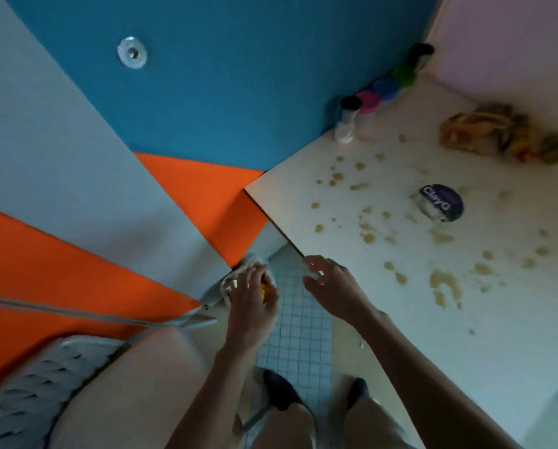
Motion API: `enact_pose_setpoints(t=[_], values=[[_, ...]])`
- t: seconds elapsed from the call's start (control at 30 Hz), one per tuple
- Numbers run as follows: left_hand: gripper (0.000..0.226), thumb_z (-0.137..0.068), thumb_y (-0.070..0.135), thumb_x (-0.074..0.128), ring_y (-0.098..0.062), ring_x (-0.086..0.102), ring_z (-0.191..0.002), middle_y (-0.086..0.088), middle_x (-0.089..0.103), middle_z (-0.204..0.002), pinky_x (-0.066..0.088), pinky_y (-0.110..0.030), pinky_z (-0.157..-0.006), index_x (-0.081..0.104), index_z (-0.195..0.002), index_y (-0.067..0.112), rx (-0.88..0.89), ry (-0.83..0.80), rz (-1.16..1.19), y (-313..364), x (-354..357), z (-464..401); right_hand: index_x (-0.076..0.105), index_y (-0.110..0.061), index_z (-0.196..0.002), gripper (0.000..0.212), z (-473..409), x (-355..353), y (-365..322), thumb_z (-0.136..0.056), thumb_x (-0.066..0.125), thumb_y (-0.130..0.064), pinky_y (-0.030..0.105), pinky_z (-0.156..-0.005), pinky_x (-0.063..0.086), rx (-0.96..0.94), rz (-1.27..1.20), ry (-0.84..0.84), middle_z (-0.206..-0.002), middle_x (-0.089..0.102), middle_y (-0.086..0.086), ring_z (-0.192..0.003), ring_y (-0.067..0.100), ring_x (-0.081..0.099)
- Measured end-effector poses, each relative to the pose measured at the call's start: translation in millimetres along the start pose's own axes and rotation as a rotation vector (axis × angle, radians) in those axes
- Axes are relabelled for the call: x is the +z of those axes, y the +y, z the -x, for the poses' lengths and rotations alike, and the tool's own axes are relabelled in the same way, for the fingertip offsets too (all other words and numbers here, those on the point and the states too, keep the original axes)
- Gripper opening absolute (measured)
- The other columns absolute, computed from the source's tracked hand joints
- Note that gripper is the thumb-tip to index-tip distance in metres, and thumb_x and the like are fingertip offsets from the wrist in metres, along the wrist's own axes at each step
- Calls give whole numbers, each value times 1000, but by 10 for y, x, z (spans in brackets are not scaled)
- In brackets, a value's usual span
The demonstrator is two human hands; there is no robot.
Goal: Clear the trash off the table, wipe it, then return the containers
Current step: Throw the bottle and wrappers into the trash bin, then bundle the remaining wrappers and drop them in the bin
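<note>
The left hand is down off the bench's edge, over the tiled floor, its fingers curled round a crumpled pale wad of trash with something yellow showing under the palm. The step in hand looks like carrying trash away from the bench. Doing it well means keeping the wad bunched tight in the fingers so nothing drops, and letting go only over a bin; none is in view, so where it goes cannot be told.

The right hand hovers just at the bench's near corner, fingers spread and loose, holding nothing, free for the next piece.

Beyond those fingers the pale bench top is spotted with brownish smears and crumbs, thickest just past the right hand. Farther on lies a round dark lid printed "ClayO". Farther still, a crumpled brown wrapper waits, likely next to go. At the far edge against the wall stand small containers in a row, with black, pink, blue and green lids.
</note>
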State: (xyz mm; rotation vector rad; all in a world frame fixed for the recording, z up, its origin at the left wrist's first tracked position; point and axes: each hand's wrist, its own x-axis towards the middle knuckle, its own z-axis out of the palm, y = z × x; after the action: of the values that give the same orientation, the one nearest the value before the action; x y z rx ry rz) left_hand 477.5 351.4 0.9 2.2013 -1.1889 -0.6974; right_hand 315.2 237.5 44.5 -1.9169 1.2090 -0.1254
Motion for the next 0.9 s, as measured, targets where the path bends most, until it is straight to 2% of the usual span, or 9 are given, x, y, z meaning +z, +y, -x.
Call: enact_pose_setpoints(t=[0.1,0.13,0.2,0.27,0.33,0.6,0.7,0.77,0.9], values=[[54,-96,43,54,-28,45,-136,-8,47,-147,39,-52,-110,46,-144,20,89,-65,-21,464,139,100,56,-30,-133,40,297,-461,234,-94,59,-31,10,-71,41,4,-10,112,-121,64,-4,-90,7,64],[53,-96,40,58,-29,46,-134,-10,46,-146,41,-49,-108,46,-145,20,126,-87,-29,643,236,126,56,-30,-134,39,417,-631,361,-94,59,-31,11,-71,41,24,-17,154,-121,64,-4,-89,7,62],[53,-97,32,63,-28,45,-135,-11,43,-149,41,-38,-105,46,-146,19,179,-115,-33,823,406,214,56,-31,-133,39,607,-782,582,-94,59,-31,19,-76,45,36,-24,217,-121,64,-2,-90,9,62],[52,-98,31,62,-22,41,-138,-6,38,-151,34,-27,-100,44,-147,21,224,-143,-38,1144,630,325,55,-32,-133,39,837,-1033,874,-94,59,-31,24,-81,46,73,-38,276,-122,62,-2,-95,11,62],[51,-99,29,61,-21,38,-139,-3,34,-153,32,-24,-99,43,-146,24,247,-156,-27,1483,883,453,54,-32,-134,40,1072,-1305,1173,-94,59,-32,28,-85,48,98,-39,320,-124,61,-2,-101,12,61],[50,-99,33,59,-20,38,-139,4,30,-153,40,-31,-107,40,-146,33,250,-182,1,2644,1943,958,43,-30,-143,50,1983,-2264,2396,-95,58,-32,39,-98,48,200,-59,339,-136,52,3,-121,20,57],[50,-99,32,59,-20,39,-138,4,30,-152,38,-27,-104,41,-145,32,248,-198,-10,2957,2214,1030,40,-31,-144,52,2159,-2521,2690,-95,57,-34,41,-97,49,219,-53,331,-138,48,5,-115,23,58],[50,-99,31,59,-22,41,-136,4,31,-151,39,-29,-104,41,-145,31,254,-200,-18,3160,2379,1056,39,-33,-143,52,2248,-2696,2860,-94,56,-36,39,-94,49,223,-40,335,-138,46,4,-110,23,59],[50,-98,32,59,-22,42,-132,8,30,-150,42,-37,-107,40,-145,33,257,-190,-35,3505,2641,945,38,-31,-145,53,2246,-3046,3117,-95,56,-36,35,-92,46,224,-24,348,-143,41,3,-116,22,56]])
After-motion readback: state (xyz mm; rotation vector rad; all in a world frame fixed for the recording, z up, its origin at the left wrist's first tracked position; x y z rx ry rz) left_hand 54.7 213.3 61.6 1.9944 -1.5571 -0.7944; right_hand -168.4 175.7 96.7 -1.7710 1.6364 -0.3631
